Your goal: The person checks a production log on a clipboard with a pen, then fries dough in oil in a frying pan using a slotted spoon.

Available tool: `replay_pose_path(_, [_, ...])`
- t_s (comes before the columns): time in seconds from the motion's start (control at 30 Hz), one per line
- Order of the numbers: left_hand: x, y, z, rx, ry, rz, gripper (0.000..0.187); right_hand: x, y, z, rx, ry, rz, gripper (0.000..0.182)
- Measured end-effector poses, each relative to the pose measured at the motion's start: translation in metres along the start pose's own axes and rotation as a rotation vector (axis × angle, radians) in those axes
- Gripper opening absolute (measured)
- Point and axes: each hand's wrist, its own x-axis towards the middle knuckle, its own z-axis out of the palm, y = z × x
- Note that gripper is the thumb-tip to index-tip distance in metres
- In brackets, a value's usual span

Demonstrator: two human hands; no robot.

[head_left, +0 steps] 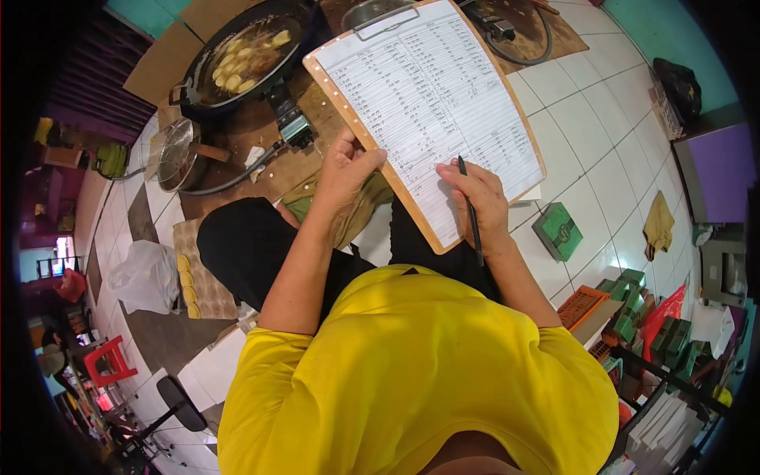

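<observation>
A wooden clipboard with a metal clip bears a lined sheet covered in handwritten columns. My left hand grips the clipboard's left edge, with the thumb on the front near the sheet. Over the lower right part of the sheet is my right hand, closed round a black pen. The pen slants along the palm, its upper end by the index finger and its other end below the wrist. Both hands are above my lap.
At the upper left, a black wok holds oil and several yellow pieces over a burner. A glass lid, an egg tray, a plastic bag and a green box lie on the floor around me.
</observation>
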Motion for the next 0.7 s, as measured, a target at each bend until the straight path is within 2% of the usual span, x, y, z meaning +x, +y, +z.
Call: replay_pose_path(0.7, [-0.0013, 0.0037, -0.0009, -0.022, -0.007, -0.009, 0.042, 0.0005, -0.0010, 0.0030, -0.034, 0.014, -0.015, 0.031])
